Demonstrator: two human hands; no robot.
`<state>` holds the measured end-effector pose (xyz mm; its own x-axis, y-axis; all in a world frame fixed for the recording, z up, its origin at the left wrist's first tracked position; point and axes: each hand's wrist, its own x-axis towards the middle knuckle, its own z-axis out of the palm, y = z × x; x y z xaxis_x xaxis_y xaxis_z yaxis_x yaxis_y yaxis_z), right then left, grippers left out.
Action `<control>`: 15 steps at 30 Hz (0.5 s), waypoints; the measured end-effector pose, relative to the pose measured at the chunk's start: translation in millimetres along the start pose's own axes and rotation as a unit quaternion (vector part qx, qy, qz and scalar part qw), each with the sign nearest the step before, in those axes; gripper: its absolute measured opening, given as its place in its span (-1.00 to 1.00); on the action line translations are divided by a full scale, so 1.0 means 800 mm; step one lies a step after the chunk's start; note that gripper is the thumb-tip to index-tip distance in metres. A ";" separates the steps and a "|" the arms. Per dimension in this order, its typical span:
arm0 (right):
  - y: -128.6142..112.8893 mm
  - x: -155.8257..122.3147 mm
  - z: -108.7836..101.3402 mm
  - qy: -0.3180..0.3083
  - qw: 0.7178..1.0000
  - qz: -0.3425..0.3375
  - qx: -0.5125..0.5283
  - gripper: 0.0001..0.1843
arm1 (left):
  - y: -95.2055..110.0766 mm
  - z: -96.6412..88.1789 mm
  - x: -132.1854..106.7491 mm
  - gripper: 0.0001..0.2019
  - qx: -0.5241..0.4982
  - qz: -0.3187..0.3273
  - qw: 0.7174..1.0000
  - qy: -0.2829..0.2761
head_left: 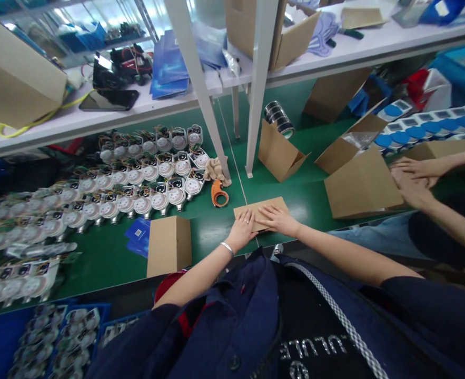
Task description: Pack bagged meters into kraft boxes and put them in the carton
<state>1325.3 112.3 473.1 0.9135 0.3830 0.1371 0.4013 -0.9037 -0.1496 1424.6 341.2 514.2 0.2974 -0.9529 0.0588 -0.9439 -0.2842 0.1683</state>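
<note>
together, left hand [241, 230], right hand [280, 220] on carton [256, 213], seemingly closed

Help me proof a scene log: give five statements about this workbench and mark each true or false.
1. The left hand and right hand both rest on a piece of cardboard. True.
2. The right hand grips the orange tool. False: the orange tool lies on the green tabletop.
3. A bracelet circles the left wrist. True.
4. The black phone lies on the green tabletop. False: the black phone is on the white shelf.
5. Another person's hands appear at the right of the picture. True.
</note>
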 end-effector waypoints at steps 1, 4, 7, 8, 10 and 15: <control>0.002 0.000 0.001 0.005 1.000 -0.007 -0.005 -0.30 | -0.004 0.004 0.008 -0.29 0.008 0.001 1.000 -0.009; 0.006 0.000 0.000 0.010 1.000 -0.018 -0.004 -0.30 | -0.005 0.017 0.018 -0.29 0.034 0.002 0.999 -0.022; 0.006 -0.003 -0.001 0.012 1.000 -0.014 0.007 -0.32 | -0.001 0.024 0.015 -0.29 0.073 0.003 0.996 -0.044; 0.006 -0.004 -0.001 0.013 1.000 -0.012 0.011 -0.32 | -0.001 0.025 0.015 -0.28 0.079 0.008 0.996 -0.051; 0.005 -0.005 -0.001 0.012 1.000 -0.008 0.018 -0.31 | -0.002 0.026 0.016 -0.28 0.085 0.015 0.994 -0.060; 0.007 -0.005 0.002 0.013 1.000 -0.001 0.027 -0.20 | -0.006 0.029 0.024 -0.29 0.084 0.009 0.994 -0.066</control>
<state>1323.7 106.0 470.4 0.9112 0.3786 0.1624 0.4062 -0.8913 -0.2013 1431.4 322.0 491.7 0.2683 -0.9607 -0.0717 -0.9631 -0.2690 0.0015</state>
